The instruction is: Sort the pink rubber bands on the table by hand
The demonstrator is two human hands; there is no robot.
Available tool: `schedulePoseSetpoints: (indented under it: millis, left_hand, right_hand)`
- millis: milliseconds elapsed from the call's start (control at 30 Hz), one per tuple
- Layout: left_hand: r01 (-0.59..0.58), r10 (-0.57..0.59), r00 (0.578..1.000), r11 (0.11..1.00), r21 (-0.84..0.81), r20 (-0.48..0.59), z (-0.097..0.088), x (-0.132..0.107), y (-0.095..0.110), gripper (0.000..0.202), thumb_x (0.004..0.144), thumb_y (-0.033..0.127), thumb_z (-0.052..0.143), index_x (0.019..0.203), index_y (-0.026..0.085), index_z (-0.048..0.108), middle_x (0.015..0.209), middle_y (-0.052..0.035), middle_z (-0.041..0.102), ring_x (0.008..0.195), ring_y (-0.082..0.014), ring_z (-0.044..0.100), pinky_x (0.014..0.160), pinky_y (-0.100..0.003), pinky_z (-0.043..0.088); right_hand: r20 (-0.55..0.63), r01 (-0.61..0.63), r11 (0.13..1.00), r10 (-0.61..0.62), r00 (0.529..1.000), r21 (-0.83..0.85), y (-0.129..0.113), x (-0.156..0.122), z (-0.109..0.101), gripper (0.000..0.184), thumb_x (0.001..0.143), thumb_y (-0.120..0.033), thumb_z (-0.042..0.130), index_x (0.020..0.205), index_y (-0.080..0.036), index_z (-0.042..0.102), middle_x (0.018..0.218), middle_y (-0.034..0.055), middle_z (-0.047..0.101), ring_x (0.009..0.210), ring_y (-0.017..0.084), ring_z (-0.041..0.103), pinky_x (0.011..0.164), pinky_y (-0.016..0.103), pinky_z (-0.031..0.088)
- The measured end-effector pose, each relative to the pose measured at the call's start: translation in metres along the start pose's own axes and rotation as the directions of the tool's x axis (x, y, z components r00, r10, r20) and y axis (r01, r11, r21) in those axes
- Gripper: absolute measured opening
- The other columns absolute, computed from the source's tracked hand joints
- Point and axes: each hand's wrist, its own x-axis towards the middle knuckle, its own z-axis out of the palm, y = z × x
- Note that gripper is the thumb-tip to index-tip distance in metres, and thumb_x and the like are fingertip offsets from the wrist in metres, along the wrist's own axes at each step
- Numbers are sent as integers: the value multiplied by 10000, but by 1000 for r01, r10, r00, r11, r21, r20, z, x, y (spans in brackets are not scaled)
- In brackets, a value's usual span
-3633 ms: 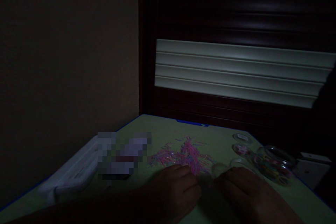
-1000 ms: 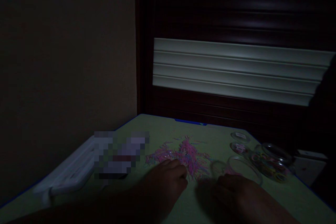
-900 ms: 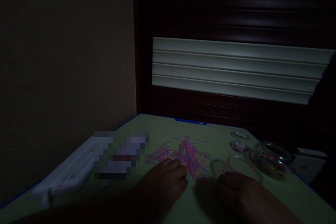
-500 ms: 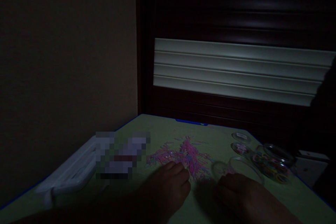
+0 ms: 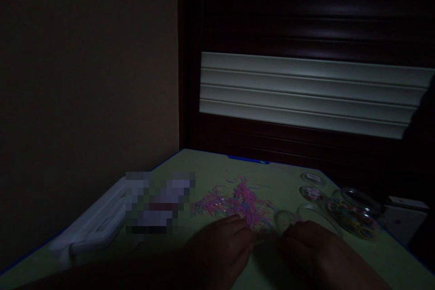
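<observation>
A loose pile of small pink and bluish elastic bands (image 5: 248, 201) is spread over the table, some strands lying apart from it. My left hand (image 5: 226, 247) is at the pile's near edge, fingers closed; a small pale strand shows at the fingertips, too dim to make out fully. To the right, my right hand (image 5: 314, 247) is curled against the near side of a clear round jar (image 5: 317, 210), its fingers wrapped and partly hidden in shadow. A little pink shows through the jar beside the fingers.
Right of the hands stands a clear jar of colourful hair ties (image 5: 353, 213). Behind it lie two round clear lids (image 5: 312, 179). A white device (image 5: 404, 217) is at the right edge. On the left are a white tray-like frame (image 5: 98, 217) and a blurred-out object (image 5: 163, 201).
My left hand has shifted slightly right, toward my right hand, and a pale strand now shows at its fingertips. The right hand stays by the clear jar.
</observation>
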Motion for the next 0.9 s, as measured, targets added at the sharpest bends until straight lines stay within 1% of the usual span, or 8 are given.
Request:
schedulePoseSetpoints:
  millis: [133, 200, 300, 367, 467, 633, 767, 900]
  left_hand:
    - [92, -103, 994, 972, -218, -37, 0, 2, 1, 98, 850, 99, 441, 833, 184, 485, 801, 24, 530, 748, -106, 490, 675, -209, 382]
    - [131, -145, 989, 956, -264, -32, 0, 3, 0, 91, 846, 116, 449, 811, 187, 494, 758, 35, 528, 702, -99, 491, 645, -205, 379]
    - [165, -178, 984, 949, -270, -24, 1, 4, -1, 84, 836, 130, 459, 795, 188, 504, 727, 37, 529, 674, -100, 486, 624, -209, 374]
    - [143, -153, 988, 956, -257, -21, 0, 3, 0, 83, 826, 122, 462, 793, 186, 503, 736, 32, 533, 685, -105, 486, 630, -213, 372]
    - [72, -83, 996, 966, -247, -34, 0, 2, 2, 80, 820, 111, 459, 796, 180, 491, 755, 20, 530, 709, -109, 486, 643, -211, 372]
    - [17, -29, 998, 979, -205, -57, 2, 2, 2, 98, 818, 80, 462, 809, 175, 482, 773, 9, 529, 732, -111, 486, 657, -204, 370]
    - [-40, 40, 999, 993, -109, -5, -3, 4, 3, 87, 835, 95, 449, 803, 167, 486, 788, -10, 537, 742, -129, 482, 636, -217, 367]
    - [-122, 125, 991, 991, -44, 56, -10, 5, 6, 99, 849, 104, 437, 780, 161, 479, 757, -9, 531, 705, -127, 466, 602, -223, 353]
  right_hand:
    - [44, -46, 999, 45, 998, 18, -1, 1, -8, 265, 646, 26, 507, 758, -210, 552, 666, -20, 559, 561, 120, 488, 498, 221, 318]
    - [62, -61, 998, 59, 996, 22, -1, 1, -11, 264, 653, 20, 509, 769, -212, 559, 679, -17, 568, 584, 127, 504, 517, 223, 335]
    - [56, -58, 998, 56, 997, 25, -3, 2, -12, 274, 663, 13, 503, 801, -216, 565, 683, -16, 571, 591, 131, 513, 523, 225, 344]
    - [24, -45, 999, 44, 999, 22, -4, 3, -10, 282, 657, 15, 507, 807, -217, 561, 673, -20, 566, 581, 129, 509, 517, 224, 340]
    - [-1, -51, 998, 51, 999, 22, -5, 3, -6, 286, 634, 12, 546, 799, -222, 541, 676, -29, 564, 587, 131, 513, 524, 224, 341]
    - [-27, -39, 999, 40, 999, 34, -6, 1, 5, 279, 638, -16, 585, 806, -227, 514, 681, -39, 561, 586, 135, 519, 527, 232, 338]
    - [-40, 15, 999, -14, 999, 29, -8, 4, 5, 262, 660, -39, 582, 833, -223, 516, 676, -41, 560, 570, 131, 512, 513, 239, 325]
    - [-15, 58, 998, -59, 998, -26, -11, 7, 0, 138, 745, -89, 568, 757, -214, 513, 634, -44, 557, 544, 117, 501, 515, 242, 322]
